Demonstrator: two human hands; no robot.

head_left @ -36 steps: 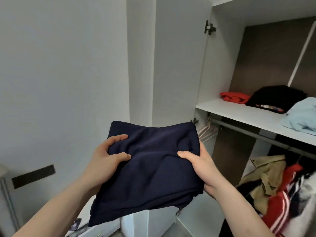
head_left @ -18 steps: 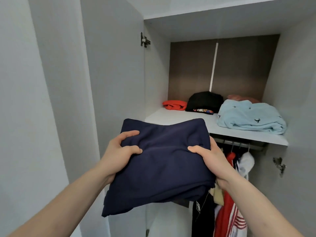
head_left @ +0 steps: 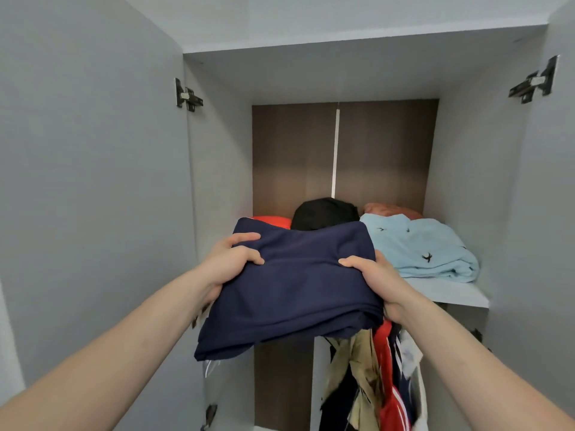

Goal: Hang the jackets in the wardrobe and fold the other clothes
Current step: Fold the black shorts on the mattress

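Note:
A folded navy blue garment (head_left: 295, 290) is held up in front of the wardrobe shelf (head_left: 451, 293), its far edge over the shelf's front left part. My left hand (head_left: 231, 262) grips its left side, thumb on top. My right hand (head_left: 373, 276) grips its right side, thumb on top and fingers underneath. On the shelf lie a folded light blue shirt (head_left: 426, 247), a black garment (head_left: 323, 213), a red one (head_left: 270, 220) and an orange-brown one (head_left: 389, 209) at the back. Jackets (head_left: 379, 384) hang below the shelf.
Both wardrobe doors stand open, the left door (head_left: 93, 197) and the right door (head_left: 544, 213) flanking my arms. Dark hinges (head_left: 186, 96) stick out from the side walls. The wardrobe's brown back panel (head_left: 295, 157) rises behind the stacked clothes.
My view has turned right to face the wardrobe squarely. Both hands have carried the navy garment up and forward to the shelf's front edge, keeping the same grip.

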